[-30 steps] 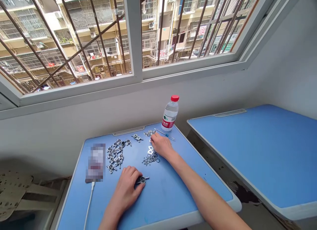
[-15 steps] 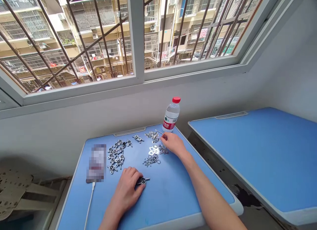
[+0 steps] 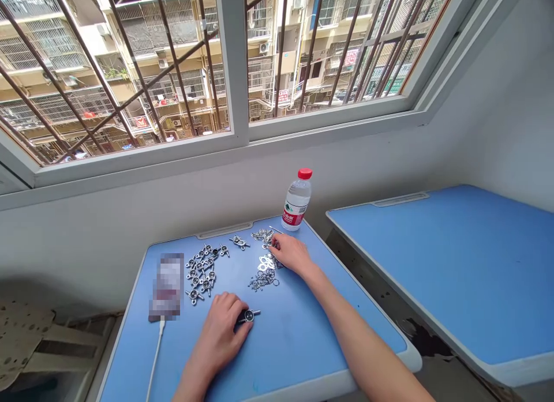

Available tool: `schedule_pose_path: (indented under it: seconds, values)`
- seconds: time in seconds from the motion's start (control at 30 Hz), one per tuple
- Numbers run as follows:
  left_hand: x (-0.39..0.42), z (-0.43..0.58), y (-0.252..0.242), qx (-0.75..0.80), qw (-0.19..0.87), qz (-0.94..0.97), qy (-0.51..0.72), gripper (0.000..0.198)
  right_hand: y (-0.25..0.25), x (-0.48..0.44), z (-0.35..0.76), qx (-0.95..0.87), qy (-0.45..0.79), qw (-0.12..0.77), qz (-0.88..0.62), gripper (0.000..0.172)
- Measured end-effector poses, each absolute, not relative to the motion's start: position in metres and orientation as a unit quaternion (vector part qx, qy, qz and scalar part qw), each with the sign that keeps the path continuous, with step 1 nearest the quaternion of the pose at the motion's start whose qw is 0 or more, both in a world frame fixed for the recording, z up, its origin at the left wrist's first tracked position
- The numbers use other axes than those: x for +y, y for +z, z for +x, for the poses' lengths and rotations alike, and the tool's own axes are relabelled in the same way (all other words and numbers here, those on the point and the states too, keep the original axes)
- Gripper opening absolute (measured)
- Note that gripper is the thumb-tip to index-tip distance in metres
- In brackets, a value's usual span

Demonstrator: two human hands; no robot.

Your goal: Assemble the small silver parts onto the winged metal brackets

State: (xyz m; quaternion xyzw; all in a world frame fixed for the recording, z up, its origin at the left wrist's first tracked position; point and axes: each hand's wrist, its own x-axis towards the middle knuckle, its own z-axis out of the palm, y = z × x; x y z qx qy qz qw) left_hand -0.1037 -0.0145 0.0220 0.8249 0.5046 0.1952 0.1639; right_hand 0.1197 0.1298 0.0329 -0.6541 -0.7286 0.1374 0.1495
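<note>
As left hand [image 3: 217,338] grips fitting [image 3: 249,315], right [image 3: 292,254] rests

desk top [image 3: 303,356]: blue | bottle cap [image 3: 304,173]: red | metal fittings [image 3: 201,273]: silver | charging cable [image 3: 154,361]: white

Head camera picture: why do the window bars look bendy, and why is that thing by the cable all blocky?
In the head view, the wide lens seems to slant the window bars and stretch the edges; the blocky patch looks pixelated, hiding what lies beneath.

small silver metal fittings [image 3: 206,284], loosely scattered
</note>
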Motion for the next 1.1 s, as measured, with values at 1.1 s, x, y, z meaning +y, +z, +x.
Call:
schedule_pose_path:
  seconds: [1.1]
  values:
    - [-0.013, -0.107, 0.014, 0.537, 0.134, 0.811, 0.19, 0.009, 0.041, 0.025, 0.061, -0.836, 0.307, 0.102, -0.443, 0.018]
